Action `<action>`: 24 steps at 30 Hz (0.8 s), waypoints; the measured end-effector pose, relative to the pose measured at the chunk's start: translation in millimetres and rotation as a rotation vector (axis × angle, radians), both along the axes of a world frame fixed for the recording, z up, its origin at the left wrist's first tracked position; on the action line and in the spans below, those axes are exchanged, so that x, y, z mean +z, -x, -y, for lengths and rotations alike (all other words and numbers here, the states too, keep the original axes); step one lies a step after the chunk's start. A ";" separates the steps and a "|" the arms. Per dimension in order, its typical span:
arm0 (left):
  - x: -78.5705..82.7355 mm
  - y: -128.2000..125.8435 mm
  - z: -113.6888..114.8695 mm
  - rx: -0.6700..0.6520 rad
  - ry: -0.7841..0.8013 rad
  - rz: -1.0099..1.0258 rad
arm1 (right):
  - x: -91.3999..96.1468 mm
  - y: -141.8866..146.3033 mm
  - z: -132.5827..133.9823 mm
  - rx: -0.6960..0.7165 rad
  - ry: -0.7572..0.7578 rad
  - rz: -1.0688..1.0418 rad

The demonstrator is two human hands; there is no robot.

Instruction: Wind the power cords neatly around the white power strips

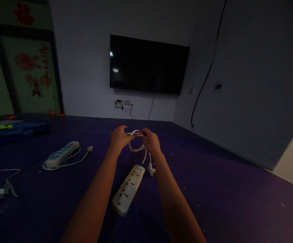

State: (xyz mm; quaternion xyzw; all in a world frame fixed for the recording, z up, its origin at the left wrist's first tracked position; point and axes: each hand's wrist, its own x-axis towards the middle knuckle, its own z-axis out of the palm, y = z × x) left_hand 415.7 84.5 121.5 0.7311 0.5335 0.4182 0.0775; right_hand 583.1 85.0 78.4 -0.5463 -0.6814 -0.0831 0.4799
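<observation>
White cord (136, 134) is held up in a loose coil between the two hands, above the purple floor (212, 189) and beyond the far end of a white power strip (129, 189). The coil is grasped at its left side by the left hand (121, 137), with the thumb laid along it, and at its right side by the right hand (150, 140), with the fingers bent around it. From the coil, one length is led down to the strip, which is laid on the floor with its sockets facing up. A white plug (151, 169) is seen just below the right hand, beside the strip's far end; whether it is touching the floor cannot be told. To the left, a second power strip (62, 154) with blue socket panels is ringed by its own cord. Farther off, a dark television (148, 65) is mounted on the wall (82, 67).
</observation>
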 end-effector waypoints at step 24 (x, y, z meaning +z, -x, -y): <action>-0.9 -7.7 -2.5 -0.287 0.300 0.335 | -45.2 -32.7 -10.9 0.429 0.219 -1.104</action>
